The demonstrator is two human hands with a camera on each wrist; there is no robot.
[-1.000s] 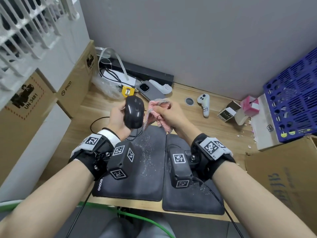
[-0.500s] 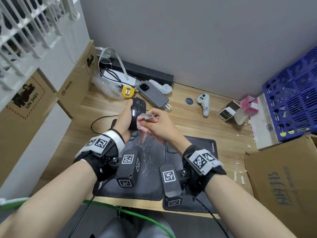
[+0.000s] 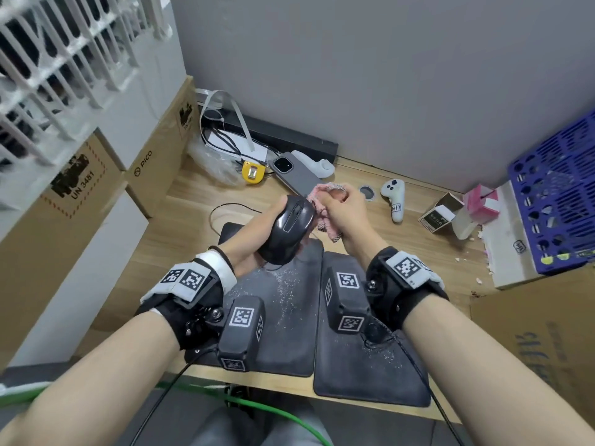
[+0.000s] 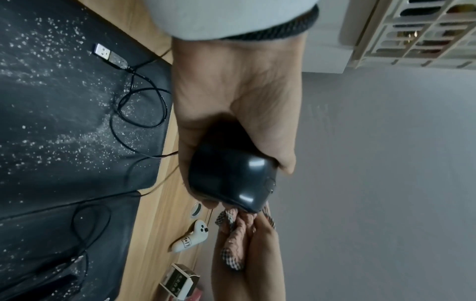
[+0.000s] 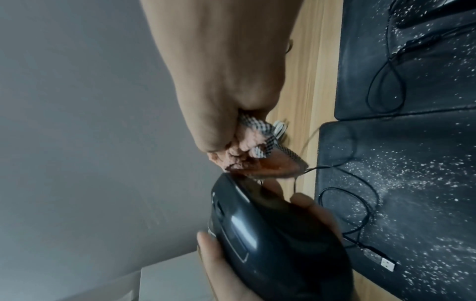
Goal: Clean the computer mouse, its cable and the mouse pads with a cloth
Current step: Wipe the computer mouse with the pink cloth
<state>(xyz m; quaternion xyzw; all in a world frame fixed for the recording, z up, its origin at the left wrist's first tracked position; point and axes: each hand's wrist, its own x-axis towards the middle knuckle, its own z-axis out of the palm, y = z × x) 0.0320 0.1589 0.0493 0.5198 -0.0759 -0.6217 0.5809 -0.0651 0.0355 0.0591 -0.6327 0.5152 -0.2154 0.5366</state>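
Note:
My left hand [image 3: 254, 233] grips a black computer mouse [image 3: 289, 233] from below and holds it up over the desk, top side facing me. My right hand [image 3: 344, 214] clutches a bunched pink cloth [image 3: 325, 214] with a checked edge at the mouse's front right. The left wrist view shows the mouse [image 4: 231, 177] in the curled fingers with the cloth [image 4: 237, 234] just past it. In the right wrist view the cloth [image 5: 247, 154] meets the mouse's [image 5: 270, 240] front end. Its thin black cable [image 4: 134, 114] loops on two dark mouse pads [image 3: 283, 317] [image 3: 370, 365] speckled with white crumbs, the USB plug [image 4: 109, 56] loose.
Behind the hands lie a grey phone [image 3: 296, 175], a yellow tape measure [image 3: 253, 172], a white game controller [image 3: 394, 196] and a tangle of cables. Small boxes [image 3: 441, 217] and a blue crate [image 3: 560, 204] stand at the right, cardboard boxes [image 3: 64, 226] at the left.
The left hand has turned the mouse from edge-on to top side up and lifted it. The right hand with the cloth has moved from the mouse's side to its front right.

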